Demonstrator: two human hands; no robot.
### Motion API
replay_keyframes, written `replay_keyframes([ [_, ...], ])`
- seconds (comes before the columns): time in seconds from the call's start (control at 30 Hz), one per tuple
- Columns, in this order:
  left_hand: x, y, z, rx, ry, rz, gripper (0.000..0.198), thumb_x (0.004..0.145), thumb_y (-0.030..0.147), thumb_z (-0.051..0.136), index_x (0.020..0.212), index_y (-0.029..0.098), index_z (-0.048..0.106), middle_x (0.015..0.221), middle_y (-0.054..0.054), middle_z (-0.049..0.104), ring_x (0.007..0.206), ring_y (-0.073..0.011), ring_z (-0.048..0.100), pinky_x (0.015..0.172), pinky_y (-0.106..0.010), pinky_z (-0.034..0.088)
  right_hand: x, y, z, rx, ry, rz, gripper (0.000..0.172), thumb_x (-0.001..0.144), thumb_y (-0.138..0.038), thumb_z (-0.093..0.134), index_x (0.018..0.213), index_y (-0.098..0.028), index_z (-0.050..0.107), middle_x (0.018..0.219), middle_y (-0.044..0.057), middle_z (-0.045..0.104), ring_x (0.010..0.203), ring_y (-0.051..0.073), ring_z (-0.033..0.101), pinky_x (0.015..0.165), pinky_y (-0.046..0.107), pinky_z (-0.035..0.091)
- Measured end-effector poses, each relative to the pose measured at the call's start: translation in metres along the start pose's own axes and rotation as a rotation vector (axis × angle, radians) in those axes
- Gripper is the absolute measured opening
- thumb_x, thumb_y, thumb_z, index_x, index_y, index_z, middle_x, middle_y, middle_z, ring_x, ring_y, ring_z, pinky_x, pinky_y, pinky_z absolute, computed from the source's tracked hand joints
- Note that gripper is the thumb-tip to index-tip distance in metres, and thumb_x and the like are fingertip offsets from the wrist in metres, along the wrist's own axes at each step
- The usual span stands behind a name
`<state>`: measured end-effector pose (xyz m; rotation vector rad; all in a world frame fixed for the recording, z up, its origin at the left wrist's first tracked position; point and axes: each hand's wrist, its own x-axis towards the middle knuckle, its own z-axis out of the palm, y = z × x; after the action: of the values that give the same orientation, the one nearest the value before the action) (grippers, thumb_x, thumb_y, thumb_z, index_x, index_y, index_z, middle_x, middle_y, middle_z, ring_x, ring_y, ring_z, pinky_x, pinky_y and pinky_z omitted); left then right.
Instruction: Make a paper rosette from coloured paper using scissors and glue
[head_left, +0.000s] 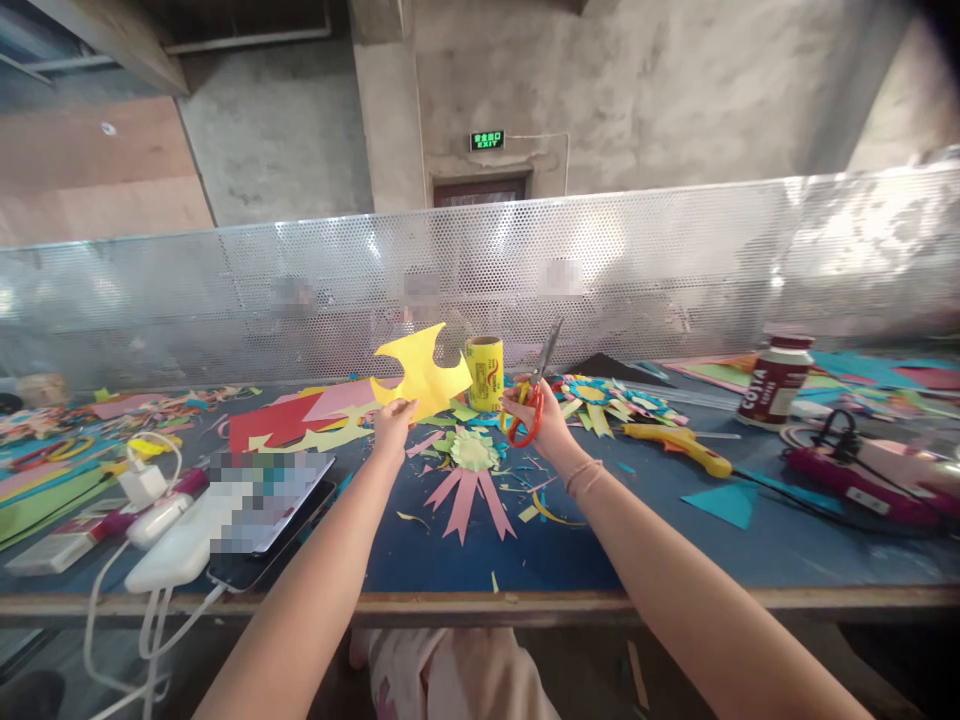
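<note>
My left hand [393, 421] pinches the lower edge of a yellow cut paper shape [421, 372] and holds it upright above the table. My right hand [541, 421] grips red-handled scissors [534, 388], blades pointing up and to the right, a little apart from the yellow paper. Below and between my hands a pink and green paper rosette with ribbon tails [470, 472] lies on the dark blue table [570, 545]. A yellow roll of tape [484, 372] stands just behind the paper.
Paper scraps and coloured sheets [296, 418] cover the table's back. A phone and power bank with white cables [225, 515] lie at left. A yellow glue gun [679, 445], a brown bottle [774, 380] and a pink tool [855, 478] sit at right. A perforated metal screen [675, 260] runs behind.
</note>
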<state>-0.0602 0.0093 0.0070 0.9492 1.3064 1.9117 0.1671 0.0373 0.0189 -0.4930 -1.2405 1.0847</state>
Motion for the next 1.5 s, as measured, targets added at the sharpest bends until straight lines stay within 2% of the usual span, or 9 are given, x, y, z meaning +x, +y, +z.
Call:
replay_keyframes([
  [0.17,0.0,0.0,0.002,-0.033,-0.036,0.01,0.028,0.052,0.031,0.078,0.059,0.017,0.055,0.06,0.003,0.053,0.059,-0.0086,0.051,0.052,-0.017,0.041,-0.002,0.003,0.004,-0.05,-0.016,0.004,0.048,0.051,-0.025,0.079,0.089,-0.025,0.049,0.072,-0.006,0.059,0.069,0.013,0.059,0.071,0.031,0.049],
  [0.3,-0.004,0.005,0.006,-0.13,-0.077,0.002,0.028,0.051,0.029,0.078,0.059,0.015,0.055,0.061,0.002,0.054,0.06,-0.0084,0.053,0.055,-0.018,0.042,-0.01,0.005,0.013,-0.101,-0.122,0.038,0.047,0.053,-0.026,0.078,0.09,-0.025,0.05,0.069,-0.007,0.056,0.063,0.012,0.055,0.064,0.028,0.046],
  [0.47,-0.012,0.016,0.009,-0.275,-0.085,0.05,0.029,0.052,0.029,0.079,0.061,0.015,0.054,0.064,0.002,0.055,0.064,-0.008,0.054,0.062,-0.019,0.044,-0.019,0.003,0.02,-0.397,-0.234,-0.014,0.042,0.052,-0.032,0.079,0.084,-0.023,0.054,0.059,-0.007,0.048,0.052,0.011,0.043,0.051,0.025,0.037],
  [0.63,-0.015,0.022,0.01,-0.3,-0.064,0.091,0.028,0.057,0.032,0.076,0.065,0.017,0.053,0.067,0.002,0.056,0.07,-0.0093,0.057,0.067,-0.021,0.046,-0.03,-0.007,0.026,-0.718,-0.275,-0.115,0.034,0.062,-0.044,0.073,0.085,-0.024,0.057,0.065,-0.002,0.056,0.058,0.014,0.049,0.055,0.027,0.039],
  [0.77,-0.014,0.02,0.01,-0.297,-0.041,0.093,0.03,0.057,0.036,0.075,0.067,0.018,0.053,0.071,0.002,0.058,0.073,-0.011,0.059,0.07,-0.024,0.048,-0.04,-0.011,0.033,-0.785,-0.317,-0.128,0.031,0.069,-0.048,0.065,0.084,-0.024,0.052,0.075,0.0,0.058,0.071,0.018,0.053,0.065,0.029,0.041],
  [1.0,-0.014,0.021,0.008,-0.37,-0.04,0.07,0.033,0.054,0.033,0.078,0.067,0.018,0.052,0.071,0.003,0.057,0.07,-0.0087,0.057,0.067,-0.021,0.046,-0.036,-0.003,0.032,-0.734,-0.214,0.043,0.03,0.065,-0.044,0.069,0.077,-0.024,0.05,0.067,-0.002,0.055,0.063,0.017,0.051,0.058,0.029,0.038],
  [1.1,-0.019,0.022,0.012,-0.329,-0.063,0.041,0.034,0.053,0.034,0.079,0.067,0.018,0.053,0.068,0.004,0.055,0.065,-0.0076,0.054,0.063,-0.02,0.044,-0.033,0.003,0.034,-0.529,-0.161,0.128,0.036,0.059,-0.038,0.074,0.08,-0.024,0.048,0.063,-0.004,0.054,0.058,0.015,0.05,0.054,0.028,0.039],
  [1.27,-0.037,0.019,0.027,-0.262,-0.176,-0.001,0.032,0.053,0.033,0.079,0.062,0.017,0.053,0.058,0.005,0.05,0.055,-0.0059,0.046,0.052,-0.019,0.035,-0.034,0.005,0.044,-0.112,-0.122,0.19,0.047,0.053,-0.032,0.079,0.083,-0.025,0.044,0.072,-0.004,0.061,0.066,0.014,0.06,0.064,0.029,0.049],
  [1.5,-0.053,0.014,0.04,-0.249,-0.271,-0.045,0.032,0.048,0.034,0.081,0.059,0.014,0.059,0.056,0.003,0.053,0.054,-0.007,0.048,0.051,-0.02,0.034,-0.038,0.002,0.048,0.012,-0.041,0.161,0.042,0.057,-0.036,0.076,0.083,-0.024,0.044,0.074,-0.004,0.06,0.068,0.015,0.064,0.063,0.029,0.052],
])
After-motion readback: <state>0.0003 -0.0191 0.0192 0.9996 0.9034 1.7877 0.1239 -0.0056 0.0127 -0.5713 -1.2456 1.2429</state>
